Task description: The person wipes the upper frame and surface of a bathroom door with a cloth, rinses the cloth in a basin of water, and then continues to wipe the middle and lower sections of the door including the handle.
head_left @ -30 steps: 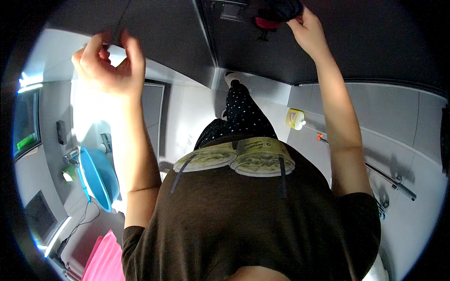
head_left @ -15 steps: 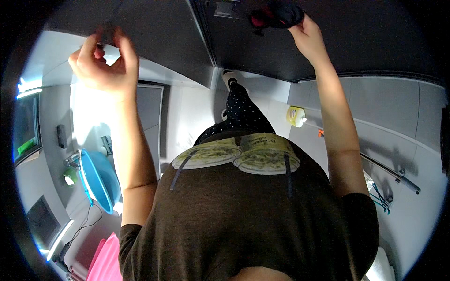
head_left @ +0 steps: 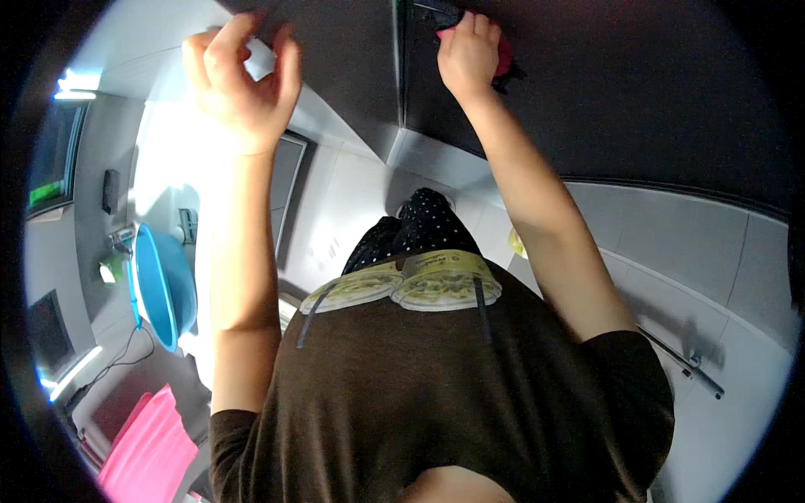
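While the right hand (head_left: pixel 468 63), the nearer one, has its fingers folded over a red-and-black item (head_left: pixel 504 57) before the dark panel (head_left: pixel 620 101), its long axis unclear, the left hand (head_left: pixel 245 101) curls well leftward, blurred fingertips hiding whether they pinch anything.

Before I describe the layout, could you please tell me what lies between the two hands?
In the head view, dark panelling and a thin pale edge lie between the left hand and the right hand.
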`<state>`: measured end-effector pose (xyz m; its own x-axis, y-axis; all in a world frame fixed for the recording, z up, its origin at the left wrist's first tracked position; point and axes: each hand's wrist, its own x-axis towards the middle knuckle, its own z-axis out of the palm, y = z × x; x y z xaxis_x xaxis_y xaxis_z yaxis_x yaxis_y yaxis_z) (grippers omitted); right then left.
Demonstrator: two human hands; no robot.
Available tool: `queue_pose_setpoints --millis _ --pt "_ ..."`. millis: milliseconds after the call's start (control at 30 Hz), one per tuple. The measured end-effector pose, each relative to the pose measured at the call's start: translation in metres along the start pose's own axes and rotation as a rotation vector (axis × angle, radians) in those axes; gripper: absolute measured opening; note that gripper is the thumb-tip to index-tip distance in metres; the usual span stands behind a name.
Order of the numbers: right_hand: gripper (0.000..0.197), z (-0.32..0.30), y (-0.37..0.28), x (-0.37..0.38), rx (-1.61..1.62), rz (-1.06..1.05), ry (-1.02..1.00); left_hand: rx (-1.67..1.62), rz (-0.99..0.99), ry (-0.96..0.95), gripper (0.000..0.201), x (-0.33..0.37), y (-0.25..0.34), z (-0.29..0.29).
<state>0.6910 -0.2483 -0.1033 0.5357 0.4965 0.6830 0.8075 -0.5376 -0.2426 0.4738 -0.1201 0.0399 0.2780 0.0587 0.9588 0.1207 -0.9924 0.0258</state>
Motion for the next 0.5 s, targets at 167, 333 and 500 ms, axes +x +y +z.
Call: queue_pose_setpoints --millis 167,333,500 --pt "0.037 -0.010 0.007 -0.015 0.012 0.119 -0.007 0.004 0.058 -0.036 0.042 -0.004 -0.007 -0.001" --pt "0.040 0.008 0.008 -0.014 0.121 0.342 -0.098 0.014 0.084 -0.023 0.047 -0.005 -0.010 -0.001" --pt "0.033 0.019 0.008 -0.030 1.070 0.782 -0.029 -0.058 -0.041 -0.015 0.032 -0.003 0.004 -0.003"
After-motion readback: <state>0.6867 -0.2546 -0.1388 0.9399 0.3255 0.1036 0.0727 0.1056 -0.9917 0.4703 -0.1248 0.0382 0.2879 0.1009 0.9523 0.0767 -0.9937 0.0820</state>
